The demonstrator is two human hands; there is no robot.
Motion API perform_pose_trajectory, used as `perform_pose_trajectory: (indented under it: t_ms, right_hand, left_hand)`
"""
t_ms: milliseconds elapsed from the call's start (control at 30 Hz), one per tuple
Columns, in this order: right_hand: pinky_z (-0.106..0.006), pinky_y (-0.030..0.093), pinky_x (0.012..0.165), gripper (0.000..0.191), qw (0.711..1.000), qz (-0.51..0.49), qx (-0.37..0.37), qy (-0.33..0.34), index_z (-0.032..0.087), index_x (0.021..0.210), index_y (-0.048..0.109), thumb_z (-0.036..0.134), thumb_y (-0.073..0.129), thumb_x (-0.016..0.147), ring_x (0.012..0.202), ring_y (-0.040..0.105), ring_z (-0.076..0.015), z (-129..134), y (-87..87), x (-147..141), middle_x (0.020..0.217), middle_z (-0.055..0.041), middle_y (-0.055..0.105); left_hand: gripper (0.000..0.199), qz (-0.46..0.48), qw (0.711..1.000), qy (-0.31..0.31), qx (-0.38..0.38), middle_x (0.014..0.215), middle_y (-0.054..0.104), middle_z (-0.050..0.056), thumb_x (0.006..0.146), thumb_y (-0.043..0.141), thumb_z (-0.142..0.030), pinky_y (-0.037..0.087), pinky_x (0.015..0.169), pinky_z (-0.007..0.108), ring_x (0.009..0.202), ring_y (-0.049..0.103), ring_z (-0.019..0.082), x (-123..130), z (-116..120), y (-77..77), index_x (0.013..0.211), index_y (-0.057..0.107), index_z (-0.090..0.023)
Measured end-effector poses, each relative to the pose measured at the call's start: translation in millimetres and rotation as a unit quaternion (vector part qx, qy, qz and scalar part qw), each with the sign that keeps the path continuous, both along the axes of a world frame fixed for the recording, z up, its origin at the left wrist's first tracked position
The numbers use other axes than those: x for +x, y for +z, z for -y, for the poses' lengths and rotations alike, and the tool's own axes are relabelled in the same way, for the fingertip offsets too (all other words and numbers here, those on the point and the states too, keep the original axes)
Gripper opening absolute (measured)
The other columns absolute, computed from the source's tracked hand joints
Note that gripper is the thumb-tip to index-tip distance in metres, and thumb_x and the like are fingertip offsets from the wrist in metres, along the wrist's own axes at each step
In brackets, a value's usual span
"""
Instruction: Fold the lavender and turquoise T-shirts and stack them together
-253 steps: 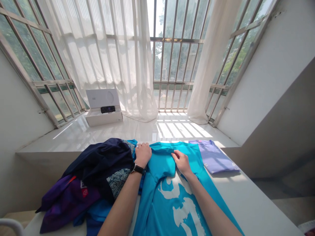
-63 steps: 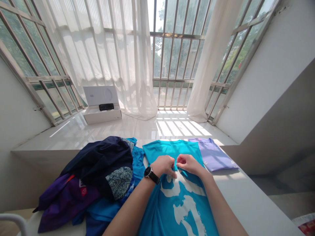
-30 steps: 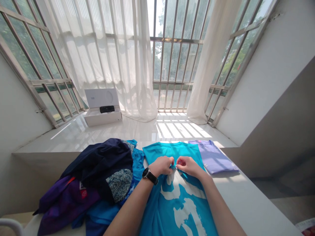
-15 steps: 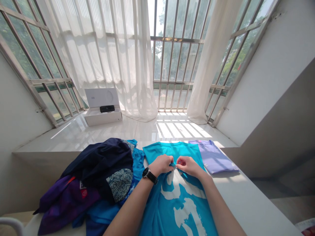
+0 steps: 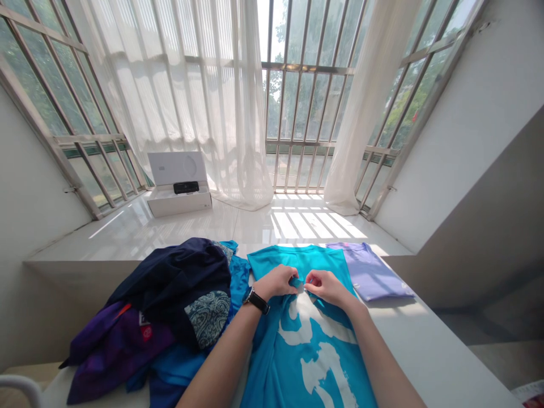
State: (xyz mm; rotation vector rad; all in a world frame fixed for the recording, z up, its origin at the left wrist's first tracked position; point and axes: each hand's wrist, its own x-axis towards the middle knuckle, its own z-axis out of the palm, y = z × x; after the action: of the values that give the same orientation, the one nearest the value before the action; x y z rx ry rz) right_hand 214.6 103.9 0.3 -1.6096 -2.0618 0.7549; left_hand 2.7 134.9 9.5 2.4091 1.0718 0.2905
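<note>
A turquoise T-shirt [image 5: 297,255] with large white brush-stroke lettering lies spread on the white table in front of me. My left hand [image 5: 281,281], with a black-strapped watch on its wrist, is closed on a gathered bit of the shirt's cloth near the top of the lettering. Right beside it, my right hand [image 5: 325,285] pinches the cloth between thumb and fingertips. A small fold of fabric shows raised between the two hands. The shirt's lower part runs out of view between my forearms.
On the left is a heap of dark navy [image 5: 170,277], purple and blue clothes. A folded lavender garment [image 5: 378,275] lies at the right on the white table [image 5: 442,351]. An open white box [image 5: 181,201] holding a black device stands on the sill by the barred, curtained window.
My left hand has turned slightly, so more of the pinched turquoise fold shows. The right hand stays nearly in place, and the shirt lies as before.
</note>
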Motion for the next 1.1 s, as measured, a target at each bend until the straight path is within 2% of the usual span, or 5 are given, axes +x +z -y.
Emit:
perform_pose_trajectory:
  t_ms: [267,533,867,1000,1100]
  right_hand:
    - [-0.026,0.040,0.058,0.015,1.000,-0.002,0.004,0.004,0.020,0.077,0.069,0.034,0.062,0.078,0.064,0.060,-0.0162,0.0,0.1,-0.2,0.066,-0.0001,0.066]
    - [-0.027,0.040,0.059,0.017,1.000,-0.002,0.004,0.006,0.020,0.078,0.069,0.036,0.062,0.079,0.064,0.060,-0.0165,-0.8,-1.6,0.6,0.067,-0.0002,0.066]
    - [-0.027,0.036,0.057,0.021,1.000,0.001,0.006,0.001,0.020,0.077,0.069,0.037,0.057,0.081,0.062,0.056,-0.0156,0.7,3.2,-1.2,0.064,-0.0001,0.064]
    - [-0.026,0.037,0.056,0.023,1.000,-0.022,0.007,-0.008,0.019,0.077,0.068,0.036,0.053,0.083,0.060,0.057,-0.0150,1.0,4.4,-2.7,0.063,0.0000,0.065]
    - [-0.026,0.038,0.057,0.025,0.999,-0.024,0.021,-0.009,0.020,0.075,0.067,0.040,0.054,0.084,0.062,0.058,-0.0154,1.7,6.6,-4.1,0.064,-0.0005,0.066]
  left_hand:
    - [0.035,-0.019,1.000,0.011,0.009,0.086,0.072,0.003,0.081,0.061,-0.020,0.040,0.061,0.025,0.076,0.064,0.019,1.8,0.3,-1.1,0.116,0.068,-0.019]
    - [0.042,-0.033,0.999,0.018,0.001,0.085,0.071,0.005,0.085,0.051,-0.012,0.043,0.063,0.027,0.077,0.067,0.022,2.4,6.9,9.9,0.124,0.061,-0.021]
    - [0.037,0.002,0.997,-0.022,-0.067,0.100,0.076,0.003,0.092,0.055,-0.029,0.047,0.067,0.023,0.089,0.070,0.019,3.0,8.4,14.5,0.128,0.055,-0.021]
    - [0.031,0.001,0.999,-0.011,-0.034,0.106,0.075,0.004,0.092,0.055,-0.027,0.048,0.071,0.024,0.094,0.069,0.020,3.1,6.5,10.8,0.122,0.060,-0.021]
    - [0.031,-0.003,1.000,0.000,-0.013,0.111,0.074,0.006,0.093,0.057,-0.037,0.049,0.075,0.026,0.098,0.068,0.023,4.3,4.1,6.4,0.119,0.062,-0.020]
